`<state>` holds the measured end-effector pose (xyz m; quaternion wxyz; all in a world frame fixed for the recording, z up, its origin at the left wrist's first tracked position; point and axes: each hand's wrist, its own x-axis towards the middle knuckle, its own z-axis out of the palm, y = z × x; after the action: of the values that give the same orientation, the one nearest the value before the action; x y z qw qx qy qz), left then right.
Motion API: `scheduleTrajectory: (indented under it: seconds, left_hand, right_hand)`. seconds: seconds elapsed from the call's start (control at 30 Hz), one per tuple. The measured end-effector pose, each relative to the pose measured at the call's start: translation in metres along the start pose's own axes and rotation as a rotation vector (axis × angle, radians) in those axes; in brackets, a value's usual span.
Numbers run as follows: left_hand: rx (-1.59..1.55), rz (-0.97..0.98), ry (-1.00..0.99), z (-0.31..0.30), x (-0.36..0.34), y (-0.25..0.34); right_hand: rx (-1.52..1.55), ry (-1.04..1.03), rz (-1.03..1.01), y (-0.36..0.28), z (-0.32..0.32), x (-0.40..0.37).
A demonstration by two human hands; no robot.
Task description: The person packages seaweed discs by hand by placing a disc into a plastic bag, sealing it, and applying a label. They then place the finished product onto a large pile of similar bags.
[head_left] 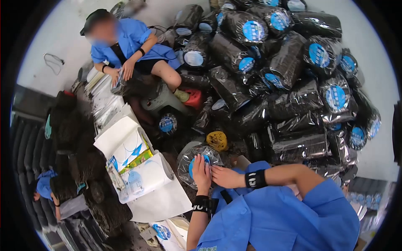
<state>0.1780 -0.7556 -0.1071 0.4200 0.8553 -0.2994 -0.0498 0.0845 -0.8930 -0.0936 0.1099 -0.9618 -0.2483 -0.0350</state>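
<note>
In front of my lap stands a round bundle (pixel 182 167) wrapped in clear plastic, with a blue round sticker (pixel 191 166) on its upper end. My left hand (pixel 202 175) lies on the sticker, fingers stretched out and covering much of it. Beside it, my right hand (pixel 227 177) reaches in from the right, its fingertips resting at the sticker's edge against my left hand. What lies under the fingers is hidden. A yellow round object (pixel 217 141), speckled with dark bits, sits just beyond the bundle.
Many wrapped black rolls (pixel 251 62) with blue stickers are heaped ahead and right. Sheets of paper and stickers (pixel 138 175) lie at my left. A co-worker (pixel 125 46) sits opposite near a red stool (pixel 193 98); another person (pixel 45 184) bends at far left by black rolls.
</note>
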Motion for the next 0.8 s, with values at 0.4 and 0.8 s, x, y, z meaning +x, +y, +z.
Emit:
scheduleTrajectory:
  seconds: [0.4,0.8]
  left_hand:
    - [-0.057,0.030,-0.129,-0.037,0.015,-0.020]
    - [-0.697,-0.541,-0.206,-0.067,-0.019,-0.049]
  right_hand:
    - [0.696,0.325,1.251,0.011,0.023,0.023]
    - [1.120,0.852,1.279,-0.040,0.017,-0.001]
